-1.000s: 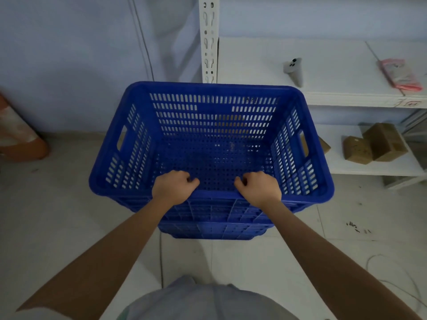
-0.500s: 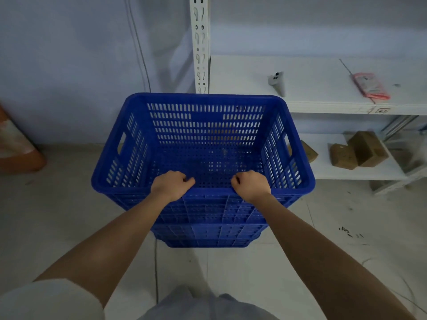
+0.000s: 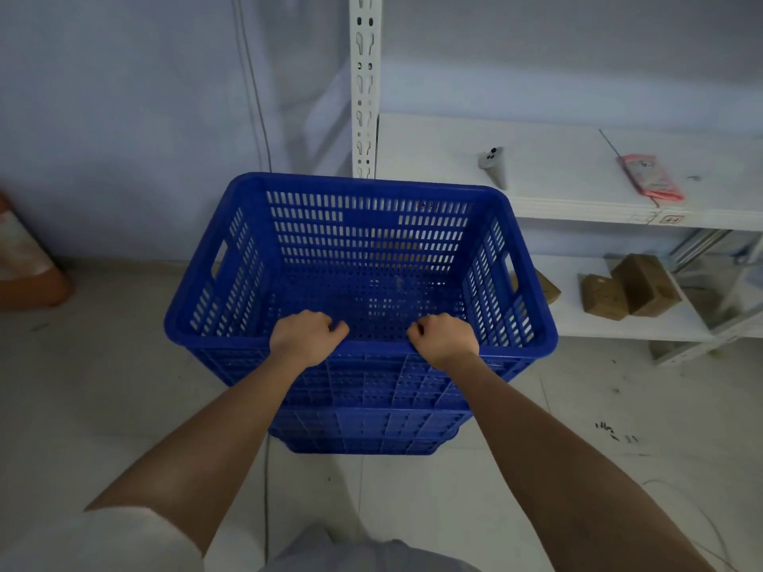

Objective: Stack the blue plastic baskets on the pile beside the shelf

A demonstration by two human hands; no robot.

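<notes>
Gripping the near rim of the top basket, our left hand and right hand were both curled tight over the edge, fingers folded inside and knuckles up, set a little apart on either side of the rim's middle. We saw the basket sitting nested in the pile of other blue baskets, whose ribbed walls showed beneath it in steps down to the floor. How many baskets lay under it we could not tell for sure. The top basket stood level and was empty, its slotted walls and perforated bottom in plain sight, with a cut-out handle in each short side.

The pile stood on the pale tiles just beside the white shelf, its far right corner close to the shelf's slotted upright. On the upper board of the shelf we noted a small grey device and a pink packet, well apart from each other. On the lower board lay brown boxes, one of them partly hidden behind the basket's right wall. A thin cable ran down the wall behind the pile. At the far left edge an orange and white object rested on the floor, too blurred for us to name.
</notes>
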